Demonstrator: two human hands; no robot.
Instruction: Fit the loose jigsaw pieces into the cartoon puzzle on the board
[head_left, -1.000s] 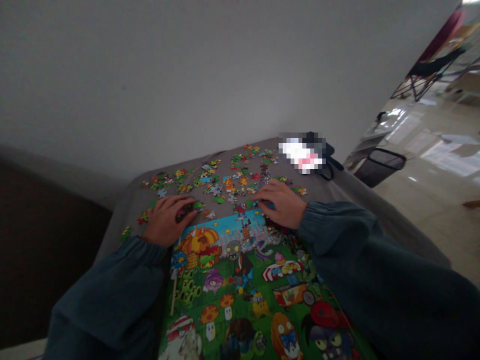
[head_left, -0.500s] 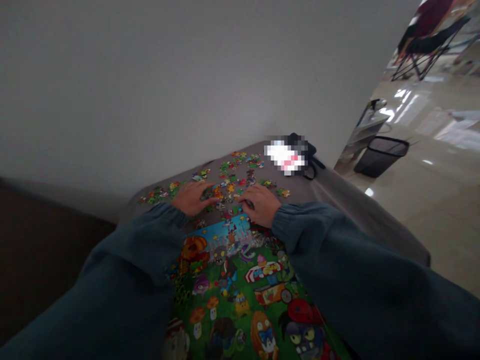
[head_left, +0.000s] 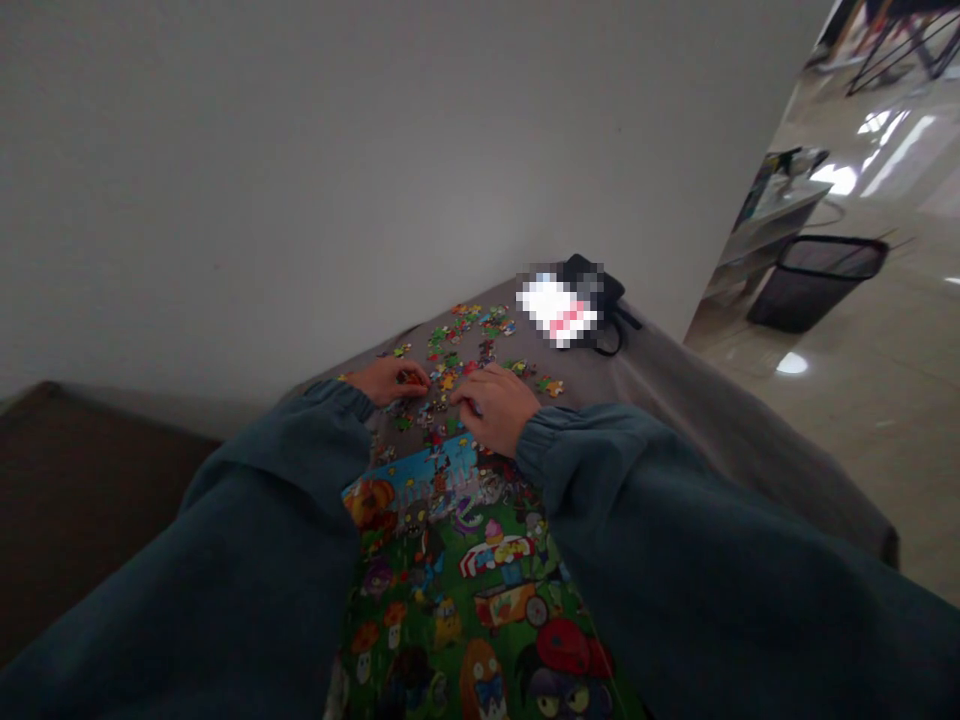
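Colourful jigsaw pieces [head_left: 448, 382] lie scattered over the grey-brown cloth between and beyond my hands. My left hand [head_left: 381, 380] is curled at the left of them, thumb and fingers closed around orange-red puzzle pieces. On the right, my right hand [head_left: 495, 405] rests low over the cloth with fingers bent and pinched together; what lies in its fingertips is too small to make out. Nearer to me, between my forearms, is a cartoon picture sheet [head_left: 442, 570] with a blue sky strip and green ground. My right hand is just above its far edge.
A dark pouch with a strap [head_left: 600, 290] lies at the table's far right, partly under a blurred white patch. The cloth-covered table [head_left: 675, 400] meets a pale wall [head_left: 337, 180]. A mesh bin [head_left: 817, 285] stands on the shiny floor, beside a shelf unit [head_left: 780, 215].
My left hand's fingers have closed around the orange-red pieces. The right hand stays curled near the same pieces. The camera view has shifted slightly to the right.
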